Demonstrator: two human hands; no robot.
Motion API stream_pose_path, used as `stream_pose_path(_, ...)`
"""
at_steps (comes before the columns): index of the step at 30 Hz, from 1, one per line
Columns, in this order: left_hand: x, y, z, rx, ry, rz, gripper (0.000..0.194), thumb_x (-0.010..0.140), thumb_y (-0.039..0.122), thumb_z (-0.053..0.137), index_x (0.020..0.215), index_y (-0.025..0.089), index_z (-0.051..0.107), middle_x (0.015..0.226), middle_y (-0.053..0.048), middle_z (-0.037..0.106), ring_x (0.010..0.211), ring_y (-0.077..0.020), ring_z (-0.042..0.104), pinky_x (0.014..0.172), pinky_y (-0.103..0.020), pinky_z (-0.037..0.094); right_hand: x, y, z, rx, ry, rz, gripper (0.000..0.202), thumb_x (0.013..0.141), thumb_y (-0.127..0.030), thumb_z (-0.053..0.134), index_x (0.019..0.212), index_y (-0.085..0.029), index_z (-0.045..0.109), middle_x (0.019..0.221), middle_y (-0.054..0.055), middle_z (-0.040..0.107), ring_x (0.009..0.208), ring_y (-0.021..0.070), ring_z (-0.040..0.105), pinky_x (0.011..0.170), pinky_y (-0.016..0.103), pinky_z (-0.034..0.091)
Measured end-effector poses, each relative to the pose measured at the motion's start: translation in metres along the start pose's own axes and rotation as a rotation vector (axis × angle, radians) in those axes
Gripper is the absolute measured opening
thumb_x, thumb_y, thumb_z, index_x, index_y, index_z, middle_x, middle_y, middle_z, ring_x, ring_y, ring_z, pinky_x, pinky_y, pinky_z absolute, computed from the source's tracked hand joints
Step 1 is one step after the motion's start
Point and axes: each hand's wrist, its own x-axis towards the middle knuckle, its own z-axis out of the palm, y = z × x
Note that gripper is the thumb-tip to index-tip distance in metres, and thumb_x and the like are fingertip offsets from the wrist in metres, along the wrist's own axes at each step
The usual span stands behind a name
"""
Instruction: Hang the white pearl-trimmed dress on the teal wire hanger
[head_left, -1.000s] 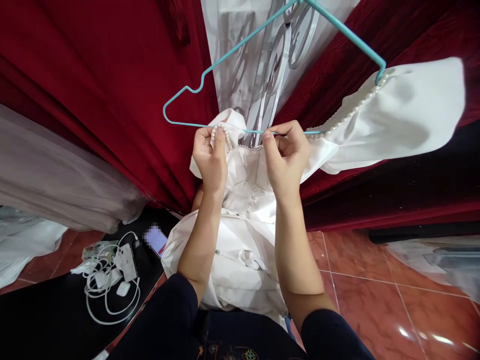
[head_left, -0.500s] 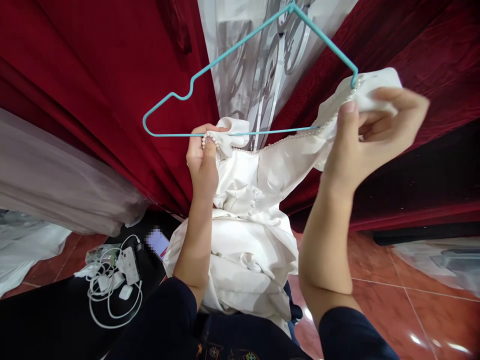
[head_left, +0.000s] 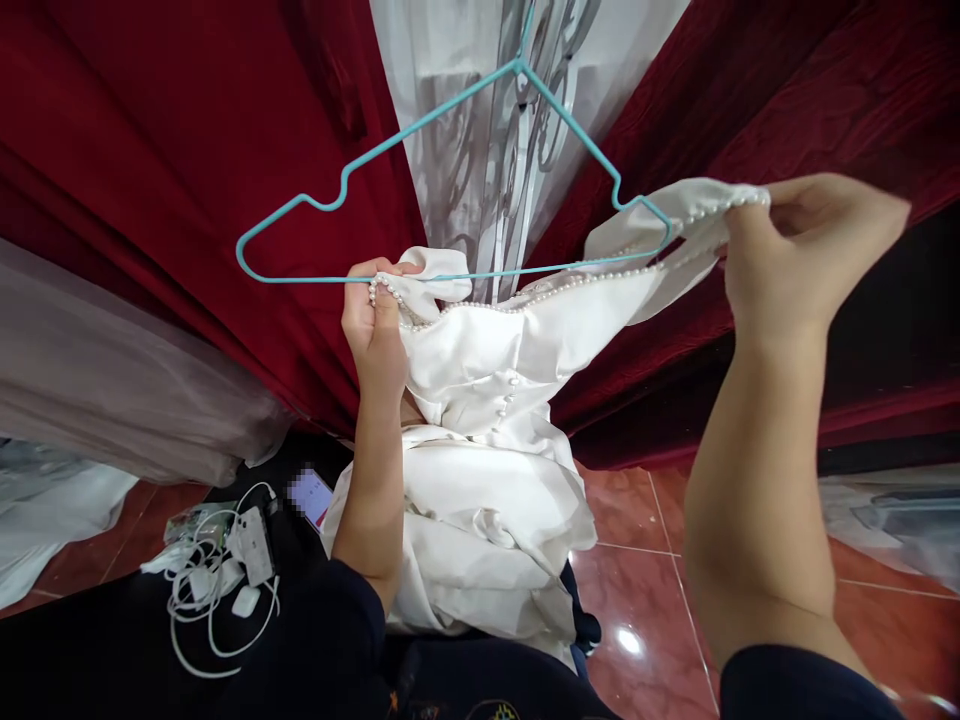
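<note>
A white satin dress (head_left: 495, 350) with pearl-beaded edges hangs between my hands, its skirt bunched across my lap. My left hand (head_left: 379, 325) is closed on the dress's left shoulder and pearl trim, with the lower bar of a light blue hanger (head_left: 420, 132) at its fingers. Farther right, my right hand (head_left: 810, 240) pinches the other pearl-edged strap and holds it stretched outward. That strap lies around the hanger's right end, while the hanger's left end sticks out bare past my left hand. A row of small buttons runs down the bodice.
Red curtains (head_left: 187, 130) flank a white metal rack (head_left: 517, 170) behind the hanger. On a black surface (head_left: 82, 640) at lower left lie tangled white cables (head_left: 202, 590), a power strip (head_left: 253, 545) and a phone (head_left: 309, 497). Reddish floor tiles (head_left: 637, 590) show at right.
My right hand has moved right, pulling the strap out past the hanger's right end. The hanger now appears lower and more to the left. My left hand keeps its hold.
</note>
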Motion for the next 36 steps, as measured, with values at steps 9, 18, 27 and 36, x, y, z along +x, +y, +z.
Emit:
stream_pose_path(9,-0.005,-0.02,0.01,-0.113,0.033,-0.028,0.042,0.1,0.067,0.065,0.104,0.025,0.06,0.106,-0.006,0.073,0.104,-0.0224,0.072,0.101,-0.035,0.056,-0.101,-0.037,0.026,0.227,-0.047,-0.157,0.027,0.1,-0.039,0.059,0.121,-0.024,0.067,0.111,0.007,0.067,0.078,0.0152,0.064,0.068,0.031,0.051)
stream_pose_path(18,-0.012,-0.019,-0.001,-0.046,-0.012,-0.105,0.035,0.098,0.059,0.069,0.103,0.024,0.069,0.102,-0.005,0.073,0.096,-0.0199,0.072,0.091,-0.03,0.058,-0.095,-0.057,0.053,0.294,-0.293,-0.055,0.034,0.103,-0.048,0.059,0.097,-0.017,0.07,0.082,0.0,0.064,0.07,0.0091,0.055,0.067,0.025,0.042)
stream_pose_path(27,0.013,-0.054,-0.081,0.345,0.269,-0.058,0.014,0.091,0.022,0.067,0.091,0.016,0.08,0.088,-0.004,0.077,0.091,-0.0208,0.076,0.087,-0.035,0.06,-0.09,-0.056,0.038,0.278,-0.272,-0.074,0.033,0.1,-0.05,0.062,0.091,-0.019,0.068,0.078,0.0,0.061,0.065,0.01,0.052,0.064,0.027,0.041)
stream_pose_path(36,0.121,-0.001,-0.066,0.603,0.187,0.131,0.045,0.082,-0.025,0.056,0.102,0.012,0.073,0.076,0.006,0.061,0.061,-0.0051,0.05,0.069,-0.024,0.052,-0.093,-0.058,0.041,0.299,-0.269,-0.044,0.037,0.1,-0.057,0.063,0.089,-0.022,0.068,0.077,0.001,0.06,0.066,0.0128,0.053,0.064,0.03,0.045)
